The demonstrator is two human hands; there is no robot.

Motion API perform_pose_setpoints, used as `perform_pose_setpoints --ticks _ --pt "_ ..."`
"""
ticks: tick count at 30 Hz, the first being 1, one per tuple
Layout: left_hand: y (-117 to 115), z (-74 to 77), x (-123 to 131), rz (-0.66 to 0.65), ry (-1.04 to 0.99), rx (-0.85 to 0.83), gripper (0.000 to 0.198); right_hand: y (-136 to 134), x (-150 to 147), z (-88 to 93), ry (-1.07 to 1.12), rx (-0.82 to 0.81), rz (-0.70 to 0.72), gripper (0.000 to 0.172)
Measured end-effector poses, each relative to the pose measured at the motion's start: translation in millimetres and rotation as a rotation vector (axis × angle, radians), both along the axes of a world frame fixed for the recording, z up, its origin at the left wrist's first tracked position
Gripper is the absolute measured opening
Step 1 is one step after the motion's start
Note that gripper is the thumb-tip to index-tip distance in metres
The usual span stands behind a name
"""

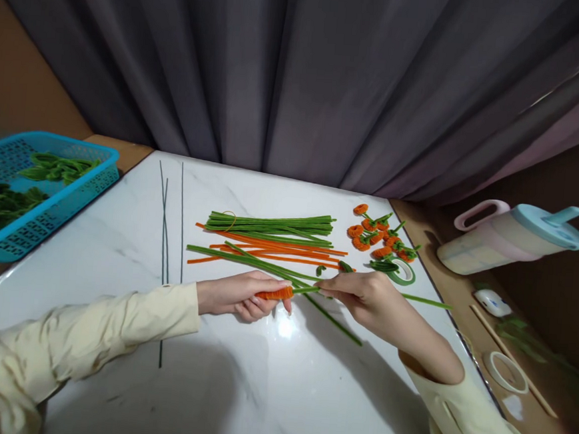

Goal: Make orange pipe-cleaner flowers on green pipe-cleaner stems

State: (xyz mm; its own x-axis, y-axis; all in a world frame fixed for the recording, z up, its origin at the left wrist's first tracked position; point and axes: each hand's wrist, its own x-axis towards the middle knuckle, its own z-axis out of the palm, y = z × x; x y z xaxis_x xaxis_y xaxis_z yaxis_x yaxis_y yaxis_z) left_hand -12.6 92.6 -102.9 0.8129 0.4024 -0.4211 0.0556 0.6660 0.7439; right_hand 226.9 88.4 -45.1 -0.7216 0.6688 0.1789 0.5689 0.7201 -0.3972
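My left hand [250, 299] is closed around an orange pipe-cleaner piece [274, 294] with a ridged, coiled surface. A green pipe cleaner [306, 290] runs from its right end to my right hand [358, 294], whose thumb and fingers pinch it. Behind my hands lie loose green pipe cleaners [246, 259], orange pipe cleaners [287, 246] and a tied green bundle [273, 225]. Another green length [428, 301] sticks out to the right beyond my right hand. Small dark green leaf shapes [320, 271] lie close to my right fingers.
Orange pipe-cleaner pieces with green tops [368, 236] and a green tape roll [405, 271] sit at right. Thin wires [184, 235] lie left. A blue basket [70, 203] holds green leaves. Along the right edge are a tumbler [498, 240], a white case [492, 303] and a tape ring [505, 372].
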Motion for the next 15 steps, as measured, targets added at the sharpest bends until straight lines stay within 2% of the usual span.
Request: perform_pose_setpoints --ticks 6,15 --pt "0 -0.4 1 0.016 0.01 -0.014 0.038 -8 -6 -4.5 -0.015 0.049 -0.019 0.027" --pt "-1 1.4 0 0.004 0.011 -0.012 0.037 -13 -19 -18.0 -0.009 0.037 -0.044 0.028"
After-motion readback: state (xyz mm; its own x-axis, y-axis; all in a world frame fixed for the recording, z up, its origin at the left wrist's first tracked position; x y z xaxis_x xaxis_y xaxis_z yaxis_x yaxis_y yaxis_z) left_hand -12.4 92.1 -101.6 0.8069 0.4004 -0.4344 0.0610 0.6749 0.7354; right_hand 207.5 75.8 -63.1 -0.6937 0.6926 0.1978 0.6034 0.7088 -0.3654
